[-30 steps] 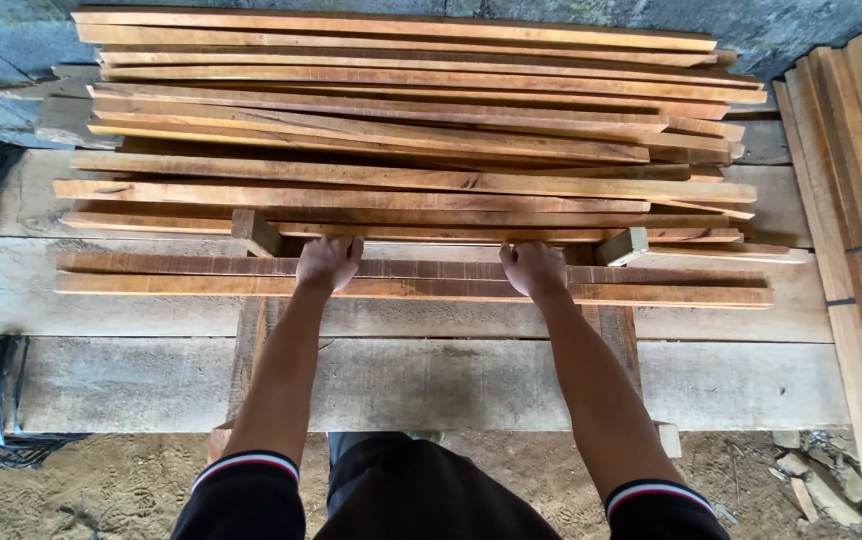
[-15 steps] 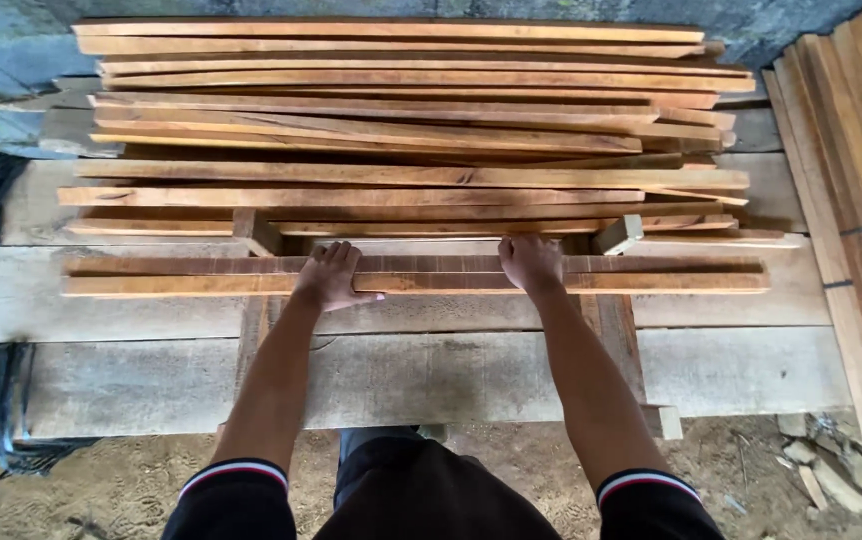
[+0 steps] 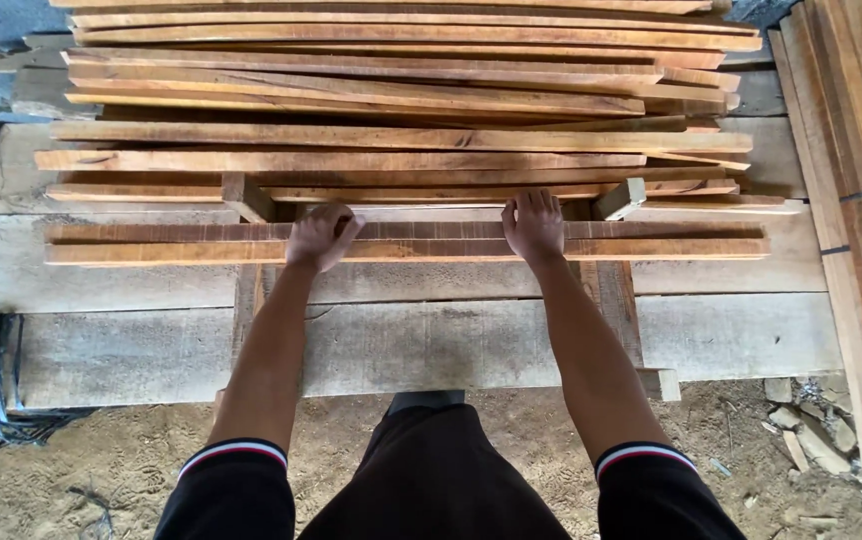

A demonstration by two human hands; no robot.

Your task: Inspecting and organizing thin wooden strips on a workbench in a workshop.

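Right now both hands press on two long wooden slats (image 3: 151,243) lying across mid-frame, clear of the stacked slats (image 3: 401,120) above. Left hand (image 3: 319,238) curls over them; right hand (image 3: 535,226) lies flat, fingers spread.

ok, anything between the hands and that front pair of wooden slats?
Nothing visible. The left hand and right hand already rest directly on the front slats, which lie on the grey plank bench, apart from the slat stack behind.

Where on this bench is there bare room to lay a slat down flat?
Bare room: the wide grey plank nearest the person, left of the left hand and right of the right hand, out to the bench edge. Also the thin strip just below the two front slats. Crowded: behind them, the stacked slats fill the bench.
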